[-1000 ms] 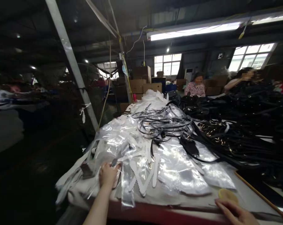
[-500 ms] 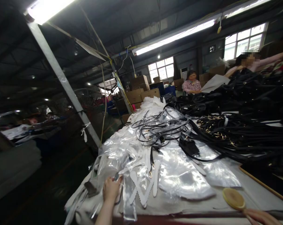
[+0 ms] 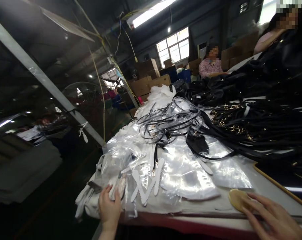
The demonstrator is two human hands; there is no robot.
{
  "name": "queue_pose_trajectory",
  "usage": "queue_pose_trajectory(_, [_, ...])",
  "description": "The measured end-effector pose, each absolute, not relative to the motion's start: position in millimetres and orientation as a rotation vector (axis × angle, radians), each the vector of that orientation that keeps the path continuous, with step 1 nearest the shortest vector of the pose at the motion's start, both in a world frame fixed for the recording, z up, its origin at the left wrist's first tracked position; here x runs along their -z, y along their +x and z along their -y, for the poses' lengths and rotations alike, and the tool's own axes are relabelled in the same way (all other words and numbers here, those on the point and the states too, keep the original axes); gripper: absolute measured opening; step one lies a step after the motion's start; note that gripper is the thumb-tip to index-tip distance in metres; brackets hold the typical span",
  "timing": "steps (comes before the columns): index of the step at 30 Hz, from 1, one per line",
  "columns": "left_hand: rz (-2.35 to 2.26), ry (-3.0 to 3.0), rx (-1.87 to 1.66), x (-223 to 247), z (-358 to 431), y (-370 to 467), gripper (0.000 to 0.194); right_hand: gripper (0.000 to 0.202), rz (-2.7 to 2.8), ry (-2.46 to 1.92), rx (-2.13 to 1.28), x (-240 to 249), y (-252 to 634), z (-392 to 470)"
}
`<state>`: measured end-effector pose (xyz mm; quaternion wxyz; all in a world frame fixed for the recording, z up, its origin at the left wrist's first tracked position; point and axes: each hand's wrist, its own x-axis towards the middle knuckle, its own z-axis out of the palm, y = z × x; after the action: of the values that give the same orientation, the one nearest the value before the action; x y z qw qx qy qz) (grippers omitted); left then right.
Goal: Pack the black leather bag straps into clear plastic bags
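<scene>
My left hand (image 3: 109, 203) is at the table's near left edge with thumb and fingers spread. It is beside a pale flat piece (image 3: 120, 185) whose kind I cannot make out, among clear plastic bags (image 3: 129, 156). At the near right, my right hand (image 3: 273, 213) has its fingers on the right side of a round yellowish disc (image 3: 235, 199), which they partly cover. Several white serrated strips (image 3: 158, 176) and two black strap ends with gold clasps (image 3: 154, 163) lie between the hands.
Behind the bags, thin black straps (image 3: 170, 123) lie tangled; thicker black straps with gold hardware (image 3: 240, 130) spread to the right. A brown-edged dark board (image 3: 285, 180) is at right. A metal post (image 3: 51, 90) leans at left. Two people sit beyond the black pile (image 3: 240, 80).
My left hand has let go of a small grey thing and spread its fingers. My right hand has come further into view, its fingers now over the disc. The view has tilted downward.
</scene>
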<state>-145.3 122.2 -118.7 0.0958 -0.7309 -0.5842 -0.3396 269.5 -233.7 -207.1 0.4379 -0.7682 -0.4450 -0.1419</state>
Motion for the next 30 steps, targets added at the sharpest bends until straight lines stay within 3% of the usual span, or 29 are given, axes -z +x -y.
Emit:
queue_pose_trajectory(4, [1.666, -2.289, 1.022, 131, -79, -123, 0.034, 0.043, 1.627, -1.898, 0.537, 209, 284, 229])
queue_pose_trajectory(15, [1.415, -2.599, 1.196, 117, -36, -16, 0.024, 0.039, 1.562, -1.934, 0.514, 190, 288, 215])
queue_pose_trajectory(23, [1.340, -2.638, 1.300, 94, -41, 10, 0.019, 0.072, 1.363, -1.818, 0.628, 190, 293, 221])
queue_pose_trajectory(30, [1.268, -2.559, 1.465, 65, -58, -9, 0.016, 0.055, 1.323, -1.712, 0.573, 164, 264, 209])
